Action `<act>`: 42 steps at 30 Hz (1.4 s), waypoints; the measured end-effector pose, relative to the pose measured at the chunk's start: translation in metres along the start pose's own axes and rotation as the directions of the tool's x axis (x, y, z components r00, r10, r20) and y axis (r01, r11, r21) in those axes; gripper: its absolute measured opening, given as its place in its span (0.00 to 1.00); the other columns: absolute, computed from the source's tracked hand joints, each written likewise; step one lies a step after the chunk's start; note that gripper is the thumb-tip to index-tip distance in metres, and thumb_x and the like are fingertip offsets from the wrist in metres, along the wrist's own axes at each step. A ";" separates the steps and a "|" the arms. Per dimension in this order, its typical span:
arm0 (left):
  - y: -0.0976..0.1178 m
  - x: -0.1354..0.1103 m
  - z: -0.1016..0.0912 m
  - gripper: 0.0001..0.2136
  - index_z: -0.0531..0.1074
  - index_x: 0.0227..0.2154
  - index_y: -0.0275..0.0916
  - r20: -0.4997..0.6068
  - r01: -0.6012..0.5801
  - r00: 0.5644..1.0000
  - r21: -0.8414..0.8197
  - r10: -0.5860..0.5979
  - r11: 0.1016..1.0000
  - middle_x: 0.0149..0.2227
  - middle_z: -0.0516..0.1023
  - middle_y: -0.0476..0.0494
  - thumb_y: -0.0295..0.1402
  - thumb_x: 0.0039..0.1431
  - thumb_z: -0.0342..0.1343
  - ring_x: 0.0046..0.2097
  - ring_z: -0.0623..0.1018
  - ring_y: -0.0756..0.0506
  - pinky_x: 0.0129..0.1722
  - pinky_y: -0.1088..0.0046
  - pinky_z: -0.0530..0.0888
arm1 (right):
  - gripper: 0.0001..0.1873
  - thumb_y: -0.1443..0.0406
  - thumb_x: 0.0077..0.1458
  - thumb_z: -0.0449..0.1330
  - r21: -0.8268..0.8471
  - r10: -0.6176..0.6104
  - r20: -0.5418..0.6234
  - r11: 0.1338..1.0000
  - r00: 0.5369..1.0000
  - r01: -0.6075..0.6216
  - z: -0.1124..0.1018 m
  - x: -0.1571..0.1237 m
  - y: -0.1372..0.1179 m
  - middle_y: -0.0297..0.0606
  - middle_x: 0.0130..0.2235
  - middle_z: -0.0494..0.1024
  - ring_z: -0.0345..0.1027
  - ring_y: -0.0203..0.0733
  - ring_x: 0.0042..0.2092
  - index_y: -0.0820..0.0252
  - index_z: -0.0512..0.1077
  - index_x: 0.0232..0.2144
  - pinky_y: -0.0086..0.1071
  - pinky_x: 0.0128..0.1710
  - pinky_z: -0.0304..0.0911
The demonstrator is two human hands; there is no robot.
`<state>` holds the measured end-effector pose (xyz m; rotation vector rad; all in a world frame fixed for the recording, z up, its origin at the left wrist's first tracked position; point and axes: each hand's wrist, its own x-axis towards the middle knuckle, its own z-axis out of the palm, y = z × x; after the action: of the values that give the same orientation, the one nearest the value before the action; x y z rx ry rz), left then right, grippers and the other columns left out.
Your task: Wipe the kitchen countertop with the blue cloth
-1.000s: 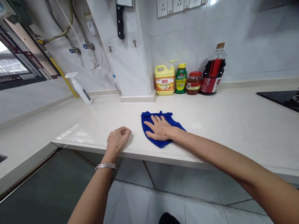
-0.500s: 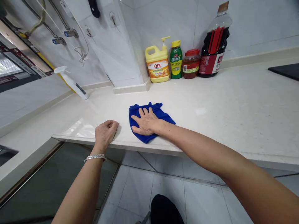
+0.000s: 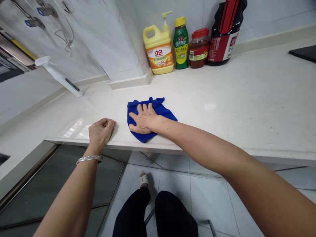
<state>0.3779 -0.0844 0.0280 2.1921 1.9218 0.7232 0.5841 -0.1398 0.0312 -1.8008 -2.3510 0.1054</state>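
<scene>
My right hand (image 3: 143, 119) lies flat on a blue cloth (image 3: 165, 110), its fingers spread over the fabric and pressing it against the pale countertop (image 3: 222, 108). The cloth is spread out, with its far edge bunched into small folds. To the left of it, my left hand (image 3: 101, 131) rests near the counter's front edge in a loose fist. Nothing shows between its curled fingers, and it is apart from the cloth. A silver bracelet circles the left wrist.
Along the back wall stand a yellow detergent jug (image 3: 160, 52), a green sauce bottle (image 3: 181, 44), a red-lidded jar (image 3: 198, 49) and a large dark bottle (image 3: 222, 46). A white spray bottle (image 3: 60, 77) leans at the left. A dark flat object (image 3: 304, 53) lies far right.
The view has tilted lower, bringing my legs and a sandalled foot into sight. Both hands keep nearly the same pose, and the cloth stays in about the same place on the counter.
</scene>
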 end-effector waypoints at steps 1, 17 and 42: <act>0.001 0.000 0.000 0.17 0.79 0.38 0.36 -0.003 -0.002 1.000 -0.007 0.002 1.000 0.27 0.76 0.49 0.40 0.57 0.50 0.33 0.74 0.47 0.37 0.71 0.68 | 0.34 0.47 0.63 0.47 -0.004 -0.004 -0.009 1.000 1.000 0.004 0.000 0.000 0.000 0.51 0.68 0.58 0.51 0.75 0.64 0.62 0.63 0.62 0.70 0.60 0.42; 0.003 0.005 0.001 0.18 0.77 0.39 0.45 0.049 0.024 0.998 0.176 -0.033 0.984 0.33 0.80 0.43 0.45 0.61 0.44 0.42 0.77 0.36 0.44 0.60 0.70 | 0.32 0.48 0.63 0.51 0.030 -0.025 -0.089 0.999 0.996 0.028 0.010 0.007 0.007 0.52 0.67 0.59 0.52 0.73 0.65 0.59 0.64 0.62 0.69 0.62 0.42; -0.007 -0.003 -0.006 0.15 0.79 0.38 0.48 0.090 0.007 0.996 -0.089 0.001 0.996 0.42 0.82 0.39 0.40 0.59 0.46 0.47 0.79 0.34 0.47 0.59 0.72 | 0.30 0.57 0.66 0.46 -0.071 -0.014 0.013 0.997 1.000 0.015 -0.002 -0.061 0.034 0.42 0.73 0.49 0.39 0.50 0.72 0.49 0.56 0.69 0.58 0.69 0.26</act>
<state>0.3687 -0.0872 0.0296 2.1309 1.8130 0.6829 0.6320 -0.1896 0.0217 -1.8190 -2.4052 0.0308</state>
